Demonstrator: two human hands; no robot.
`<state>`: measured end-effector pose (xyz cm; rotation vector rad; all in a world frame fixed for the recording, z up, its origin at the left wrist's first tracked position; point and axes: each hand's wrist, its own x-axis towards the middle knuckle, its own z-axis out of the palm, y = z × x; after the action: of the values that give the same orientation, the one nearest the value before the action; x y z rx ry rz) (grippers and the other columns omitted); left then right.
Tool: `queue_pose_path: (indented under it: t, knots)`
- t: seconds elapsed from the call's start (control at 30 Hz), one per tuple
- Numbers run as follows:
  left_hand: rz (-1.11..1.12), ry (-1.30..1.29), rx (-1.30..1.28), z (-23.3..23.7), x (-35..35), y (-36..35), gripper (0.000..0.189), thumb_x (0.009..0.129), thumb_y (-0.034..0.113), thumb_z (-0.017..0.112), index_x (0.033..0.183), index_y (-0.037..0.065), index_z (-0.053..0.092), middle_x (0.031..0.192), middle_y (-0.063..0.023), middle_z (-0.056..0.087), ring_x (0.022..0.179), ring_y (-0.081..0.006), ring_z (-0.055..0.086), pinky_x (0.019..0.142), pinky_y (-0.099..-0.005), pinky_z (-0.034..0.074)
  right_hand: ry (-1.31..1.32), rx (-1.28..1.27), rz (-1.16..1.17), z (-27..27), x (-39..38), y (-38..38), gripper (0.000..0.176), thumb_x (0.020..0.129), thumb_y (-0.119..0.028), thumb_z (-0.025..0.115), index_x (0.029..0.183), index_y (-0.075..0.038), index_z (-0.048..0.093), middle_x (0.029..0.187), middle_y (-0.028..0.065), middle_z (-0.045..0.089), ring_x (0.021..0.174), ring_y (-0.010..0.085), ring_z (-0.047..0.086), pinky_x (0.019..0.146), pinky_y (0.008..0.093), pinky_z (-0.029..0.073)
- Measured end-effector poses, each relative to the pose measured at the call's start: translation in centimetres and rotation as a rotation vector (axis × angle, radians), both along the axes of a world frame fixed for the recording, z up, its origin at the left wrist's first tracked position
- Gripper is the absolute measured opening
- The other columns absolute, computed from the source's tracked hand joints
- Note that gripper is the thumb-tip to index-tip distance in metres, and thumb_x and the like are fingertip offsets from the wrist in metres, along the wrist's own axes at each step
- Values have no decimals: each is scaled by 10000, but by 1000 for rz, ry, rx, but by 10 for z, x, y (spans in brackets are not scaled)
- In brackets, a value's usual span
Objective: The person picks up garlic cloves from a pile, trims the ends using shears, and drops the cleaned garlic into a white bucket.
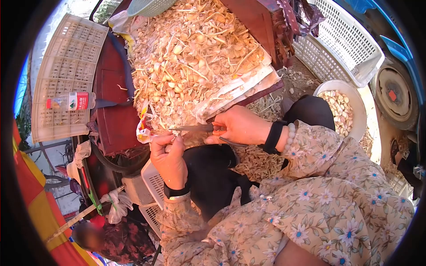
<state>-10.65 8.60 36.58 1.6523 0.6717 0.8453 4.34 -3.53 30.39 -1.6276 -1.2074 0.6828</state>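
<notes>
My right hand (pixel 235 126) is closed around the handles of a pair of scissors (pixel 195 127), whose dark blades point left. The blade tips reach the fingertips of my left hand (pixel 171 159). There, thumb and fingers pinch a small piece of garlic (pixel 174 133), mostly covered by the fingers. Just beyond both hands lies a large heap of garlic (pixel 177 75), with loose cloves, dry stalks and papery skins mixed together. It rests on a pale sheet (pixel 248 86) whose near edge hangs beside my right hand.
To the right stands a white bucket (pixel 361 111) with peeled-looking garlic cloves (pixel 339 111) inside. White plastic crates (pixel 341 40) are behind it, near a wheel (pixel 395 91). At left, a bottle (pixel 73 101) lies on another crate (pixel 66 57). A person (pixel 124 241) is at lower left.
</notes>
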Motion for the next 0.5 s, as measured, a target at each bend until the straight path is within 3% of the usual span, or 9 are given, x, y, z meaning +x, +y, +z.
queue_pose_path:
  t: [0.1,0.2,0.23,0.27,0.37,0.47,0.5]
  knots:
    - [13,145,62,8,-31,-2,134,761,-71,578,799,42,517,836,-43,541,580,-50,450,520,-172,365,-128,140,-4,-7,-14,0,487,740,-493,652,664,-18,575,568,114,566,504,265,559,487,337,439]
    - [77,281,31,15,-62,-6,104,749,-46,589,753,34,523,864,-46,551,625,-63,470,574,-196,396,828,-60,-41,17,-12,-4,479,769,-496,635,676,-30,574,547,46,550,422,126,510,411,243,400]
    - [123,354,66,8,-81,3,94,741,-34,597,748,29,529,857,-47,549,626,-68,471,584,-201,399,811,-23,-110,17,-1,-3,464,791,-494,616,703,-40,575,545,5,526,398,39,452,368,182,343]
    - [164,434,100,1,-102,14,86,733,-23,606,742,24,535,849,-48,548,627,-73,471,594,-207,402,795,22,-166,14,9,-3,471,787,-493,620,713,-31,571,556,9,533,416,51,457,385,191,352]
    - [194,1092,209,-11,-164,50,93,696,20,641,774,0,595,827,-75,584,685,-114,541,670,-226,435,788,145,-282,10,23,-5,454,795,-472,621,776,-22,566,610,4,545,461,39,445,418,178,350]
    - [28,1288,832,-31,-208,80,188,664,54,676,841,-1,643,865,-111,617,770,-164,599,708,-259,473,822,143,-274,12,21,-2,432,806,-459,615,787,-30,562,620,-1,538,463,42,442,425,183,352]
    - [73,1163,801,-30,-198,90,186,695,47,666,876,6,655,950,-140,621,847,-196,616,728,-285,495,782,115,-268,17,21,-2,413,814,-442,612,773,-35,560,628,-2,533,482,50,453,445,193,366]
